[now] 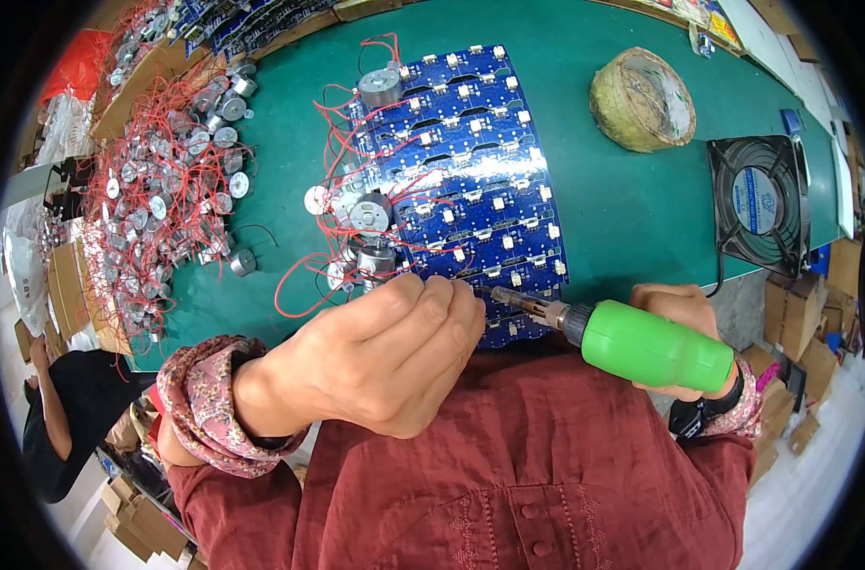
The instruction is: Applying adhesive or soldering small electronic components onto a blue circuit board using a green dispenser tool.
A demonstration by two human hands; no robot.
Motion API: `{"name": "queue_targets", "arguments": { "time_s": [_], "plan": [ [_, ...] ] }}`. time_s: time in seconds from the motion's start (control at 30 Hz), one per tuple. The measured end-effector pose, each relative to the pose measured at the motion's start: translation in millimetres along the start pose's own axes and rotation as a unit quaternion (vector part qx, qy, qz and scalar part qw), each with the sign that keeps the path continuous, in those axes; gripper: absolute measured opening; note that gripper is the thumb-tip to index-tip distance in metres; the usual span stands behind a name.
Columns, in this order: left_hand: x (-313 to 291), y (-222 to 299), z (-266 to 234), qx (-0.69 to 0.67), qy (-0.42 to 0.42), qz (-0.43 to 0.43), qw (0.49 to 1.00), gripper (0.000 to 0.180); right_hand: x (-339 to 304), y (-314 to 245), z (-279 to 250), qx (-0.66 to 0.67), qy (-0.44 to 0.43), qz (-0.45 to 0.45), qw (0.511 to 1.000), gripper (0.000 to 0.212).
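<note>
A panel of blue circuit boards (494, 204) lies before me, dotted with small white parts. My left hand (375, 356) is closed in a pinch over its near left part; whatever the fingertips hold is hidden. My right hand (680, 309) grips a green-handled soldering iron (656, 347), mostly behind the handle. The iron's metal tip reaches the panel right beside my left fingertips; whether it touches cannot be seen. Small silver motors (369, 213) with red wires sit along the panel's left edge, several of them just beyond my left hand.
A large heap of wired motors (190, 190) covers the left of the green table (575, 57). A roll of tape (642, 100) stands at the back right, and a black fan (760, 199) by the right edge. Another person's arm (52, 404) shows at far left.
</note>
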State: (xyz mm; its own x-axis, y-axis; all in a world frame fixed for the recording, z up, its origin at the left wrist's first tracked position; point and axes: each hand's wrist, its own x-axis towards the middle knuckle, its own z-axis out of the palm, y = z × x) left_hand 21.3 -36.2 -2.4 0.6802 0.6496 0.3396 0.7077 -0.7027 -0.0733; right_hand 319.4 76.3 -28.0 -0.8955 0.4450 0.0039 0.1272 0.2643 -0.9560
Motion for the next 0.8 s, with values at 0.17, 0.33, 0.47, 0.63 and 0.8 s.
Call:
{"name": "queue_targets", "arguments": {
  "time_s": [0.17,0.33,0.47,0.63,0.8],
  "plan": [
    [0.2,-0.4,-0.8,-0.001,-0.005,0.002,1.0,0.027,-1.3,0.5,1.4,-0.011,0.002,-0.009,1.0,0.034],
    [0.4,-0.3,0.0,-0.002,-0.002,0.001,1.0,0.026,-0.5,-1.2,-0.6,-0.024,-0.003,0.006,1.0,0.033],
    [0.3,-0.2,0.2,-0.002,-0.001,0.001,1.0,0.025,1.9,-4.0,0.7,-0.014,-0.002,0.008,1.0,0.032],
    [0.5,-0.1,-0.1,0.001,0.003,0.001,1.0,0.025,7.7,-11.6,-2.2,-0.041,-0.033,-0.036,0.998,0.024],
    [1.5,-0.4,-0.3,-0.013,-0.003,-0.003,1.0,0.026,8.0,-16.8,-2.9,-0.075,-0.056,-0.012,0.996,0.021]
  ]
}}
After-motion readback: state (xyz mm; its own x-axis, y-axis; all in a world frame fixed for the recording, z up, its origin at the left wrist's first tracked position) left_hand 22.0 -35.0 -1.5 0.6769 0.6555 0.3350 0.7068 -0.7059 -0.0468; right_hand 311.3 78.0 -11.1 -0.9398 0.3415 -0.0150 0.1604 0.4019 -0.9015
